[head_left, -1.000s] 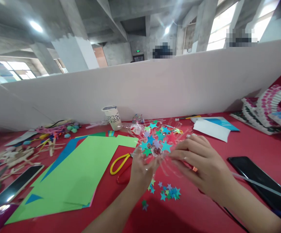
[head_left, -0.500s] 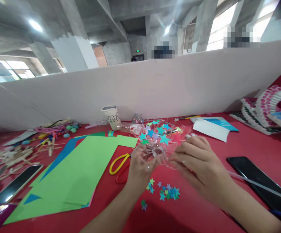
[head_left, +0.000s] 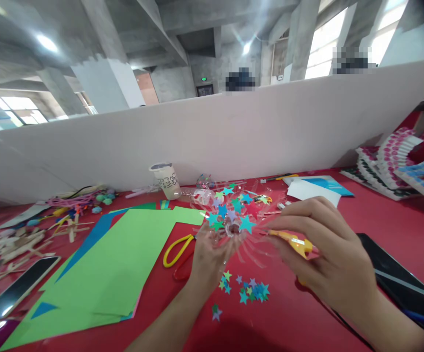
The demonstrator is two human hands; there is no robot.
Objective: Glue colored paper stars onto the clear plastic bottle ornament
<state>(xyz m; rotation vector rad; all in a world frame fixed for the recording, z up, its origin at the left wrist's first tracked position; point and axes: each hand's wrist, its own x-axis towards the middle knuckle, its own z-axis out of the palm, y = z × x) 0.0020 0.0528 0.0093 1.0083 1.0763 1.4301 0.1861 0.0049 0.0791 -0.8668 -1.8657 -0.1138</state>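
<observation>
My left hand (head_left: 215, 249) is closed round a clear plastic bottle top (head_left: 233, 227). Its mouth faces me, and thin plastic strips splay out from it. Blue, green and purple paper stars (head_left: 246, 224) stick to the strips. My right hand (head_left: 329, 249) is just right of the strips, thumb and fingertips drawn close together. Anything small between those tips is too blurred to make out. Through the gap in its fingers shows a yellow glue gun (head_left: 295, 242), partly hidden by the hand. Loose paper stars (head_left: 256, 292) lie on the table below the bottle top.
Green paper sheets (head_left: 116, 259) lie on the left, beside yellow-and-red-handled scissors (head_left: 175, 252). A paper cup (head_left: 166, 181) stands near the white partition (head_left: 212, 132). A dark phone (head_left: 395, 274) is at right, a second phone (head_left: 17, 288) at left. Wooden sticks (head_left: 21, 234) clutter the far left.
My right hand has drawn back to the right, away from the plastic strips, and the glue gun now shows between its fingers. My left hand still holds the bottle top.
</observation>
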